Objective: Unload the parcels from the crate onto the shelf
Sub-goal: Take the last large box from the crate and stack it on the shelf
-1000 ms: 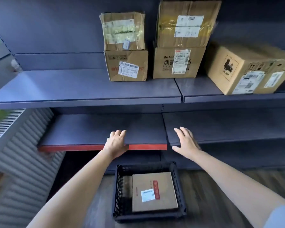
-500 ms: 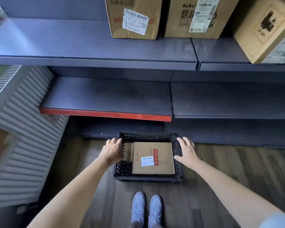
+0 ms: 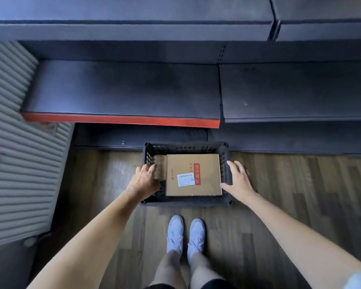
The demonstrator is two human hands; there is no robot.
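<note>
A black plastic crate (image 3: 186, 147) stands on the wooden floor in front of the shelf. Inside it lies a flat brown cardboard parcel (image 3: 193, 174) with a white label and red print. My left hand (image 3: 145, 181) reaches into the crate's left side, fingers curled beside the parcel's left edge, over a second brown parcel partly visible underneath. My right hand (image 3: 238, 180) hovers with spread fingers over the crate's right wall, apart from the parcel. The dark shelf (image 3: 123, 88) with a red front edge is directly above the crate.
A second dark shelf board (image 3: 296, 92) lies to the right, and a higher shelf (image 3: 129, 30) runs across the top. A grey ribbed panel (image 3: 13, 142) leans at the left. My white shoes (image 3: 184, 234) stand just behind the crate.
My view has tilted down, so the boxes on the upper shelf have left the frame. Both hands have dropped from shelf height to the crate, the left one now dipping inside it.
</note>
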